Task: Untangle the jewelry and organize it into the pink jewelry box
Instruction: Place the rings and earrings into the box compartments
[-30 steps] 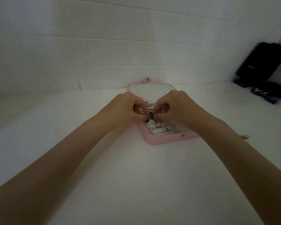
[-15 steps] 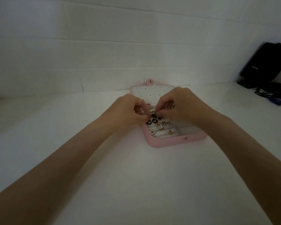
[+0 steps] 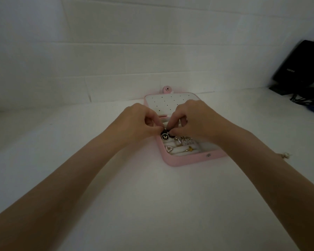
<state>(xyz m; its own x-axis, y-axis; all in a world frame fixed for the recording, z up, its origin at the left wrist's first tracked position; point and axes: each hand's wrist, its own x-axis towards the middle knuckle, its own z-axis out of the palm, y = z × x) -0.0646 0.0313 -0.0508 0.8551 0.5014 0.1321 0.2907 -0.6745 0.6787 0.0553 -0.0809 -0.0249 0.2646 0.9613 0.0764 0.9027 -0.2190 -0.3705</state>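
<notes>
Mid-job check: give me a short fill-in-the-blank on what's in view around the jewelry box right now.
1. The jewelry box is coloured ____.
2. The round black charm shows a white ____ design.
3. The box's lid panel with rows of small holes lies ____.
4. The left hand and right hand meet above the box's ____ corner.

Missing words: pink; butterfly; open; far-left

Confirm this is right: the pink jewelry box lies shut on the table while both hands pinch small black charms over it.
Not quite. The head view shows the pink jewelry box lying open, not shut, its dotted lid folded back. The rest holds: the left hand and right hand pinch small black charms over it.
</notes>
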